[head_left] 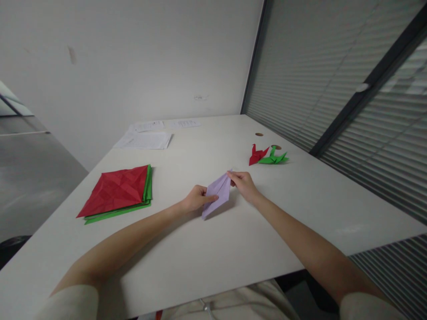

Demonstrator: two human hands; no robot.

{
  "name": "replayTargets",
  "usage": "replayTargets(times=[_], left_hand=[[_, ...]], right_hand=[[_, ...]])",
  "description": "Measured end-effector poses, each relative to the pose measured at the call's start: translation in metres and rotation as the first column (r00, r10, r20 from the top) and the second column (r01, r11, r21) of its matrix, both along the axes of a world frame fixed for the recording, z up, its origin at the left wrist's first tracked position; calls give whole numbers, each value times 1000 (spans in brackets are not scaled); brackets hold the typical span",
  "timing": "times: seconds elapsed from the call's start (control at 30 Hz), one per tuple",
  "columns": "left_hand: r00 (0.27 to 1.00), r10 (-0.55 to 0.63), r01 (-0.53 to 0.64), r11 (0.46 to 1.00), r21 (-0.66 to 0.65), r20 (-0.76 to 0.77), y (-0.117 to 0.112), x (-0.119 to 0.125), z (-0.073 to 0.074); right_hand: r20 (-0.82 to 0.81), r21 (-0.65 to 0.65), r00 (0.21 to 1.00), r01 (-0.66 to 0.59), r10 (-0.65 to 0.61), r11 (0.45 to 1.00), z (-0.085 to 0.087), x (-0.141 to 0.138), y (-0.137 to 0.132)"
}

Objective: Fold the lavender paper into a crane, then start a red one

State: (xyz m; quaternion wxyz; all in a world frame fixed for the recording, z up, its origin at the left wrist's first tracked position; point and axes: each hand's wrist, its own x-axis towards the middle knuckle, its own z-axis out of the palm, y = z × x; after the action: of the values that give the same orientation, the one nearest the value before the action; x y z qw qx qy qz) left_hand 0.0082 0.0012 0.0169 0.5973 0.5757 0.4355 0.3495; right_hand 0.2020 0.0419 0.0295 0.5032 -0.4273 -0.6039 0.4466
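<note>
A sheet of lilac origami paper [218,190], folded into a long kite-like diamond with creases, is held tilted just above the white table [200,266]. My left hand [196,198] pinches its left side, the thumb lying across the front face and the other fingers behind. At the upper right tip, my right hand [243,183] grips the paper between thumb and fingers. Beyond my right hand stand two folded paper cranes, a red crane [256,155] and a green crane [274,157], side by side and seemingly touching.
To the left lies a stack of creased red paper [116,189] over green paper [116,212]. Printed sheets [147,140] are spread at the back left. Two round cable holes [259,134] sit near the right edge, beside a glass partition with blinds [300,89]. A white wall backs the table.
</note>
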Motion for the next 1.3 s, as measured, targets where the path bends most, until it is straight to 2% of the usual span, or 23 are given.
replayTargets(times=[0.13,0.27,0.4,0.53,0.67,0.73,0.83,0.93,1.03,1.17,1.3], left_hand=[[999,-35,35,999,1,-9,2,-1,-5],[999,-53,53,998,-28,-7,4,-3,-9],[999,-41,40,999,-3,-14,5,-2,-8],[998,-22,22,1000,1,63,6,-1,-7],[988,38,-35,999,-25,152,8,-2,-9],[977,83,-75,996,-48,196,9,-3,-9],[965,131,-114,990,-84,229,11,-4,-8],[967,132,-113,989,-95,218,11,-4,-9],[970,118,-101,991,-90,212,10,-4,-10],[976,69,-49,994,-101,208,11,-6,-12],[981,24,-1,993,-118,193,12,-7,-13]], right_hand=[[-71,-12,997,-15,14,1000,-4,1,4],[-79,-8,997,-19,19,1000,-6,1,5],[-71,22,997,13,-12,1000,-9,3,9],[-88,33,996,22,-19,999,-11,7,13],[59,-43,978,-199,202,979,-8,6,8],[165,-97,948,-258,271,961,-6,4,4],[262,-127,923,-256,281,958,-5,1,0],[295,-94,917,-253,269,963,-5,1,-1],[276,-52,924,-262,265,964,-4,0,-2],[232,-92,919,-305,319,948,-5,1,-2],[279,-88,916,-276,290,957,-5,2,-1]])
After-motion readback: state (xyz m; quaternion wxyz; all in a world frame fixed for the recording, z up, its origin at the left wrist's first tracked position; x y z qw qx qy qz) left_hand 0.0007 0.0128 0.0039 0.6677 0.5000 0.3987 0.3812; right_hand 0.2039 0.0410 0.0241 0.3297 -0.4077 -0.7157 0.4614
